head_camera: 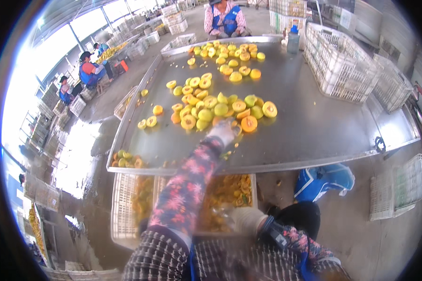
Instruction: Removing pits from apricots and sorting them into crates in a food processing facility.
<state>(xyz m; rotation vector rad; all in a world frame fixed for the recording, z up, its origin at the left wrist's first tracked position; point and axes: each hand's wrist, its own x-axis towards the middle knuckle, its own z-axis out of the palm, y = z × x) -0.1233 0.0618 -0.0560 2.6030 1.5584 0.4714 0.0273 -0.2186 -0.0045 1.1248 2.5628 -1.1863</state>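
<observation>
My left hand (225, 131), in a pale glove with grey fingers, reaches to the near edge of a pile of halved yellow-green stone fruit (205, 115), peach-like, on a metal table (288, 133). Its fingers touch a fruit half (237, 130); whether they grip it is unclear. My right hand (248, 219), also gloved, is low before my lap, over a plastic crate (254, 193) of cut fruit (232, 191). Its fingers are blurred, so I cannot tell whether they hold anything. An orange-fleshed half (249, 124) lies just right of my left hand.
More halves (228, 52) lie at the table's far end, where a person (225, 17) sits. White plastic crates (341, 66) and a blue-capped bottle (293, 40) stand on the right. A second fruit crate (123, 207) and a blue bag (320, 181) are below the front edge.
</observation>
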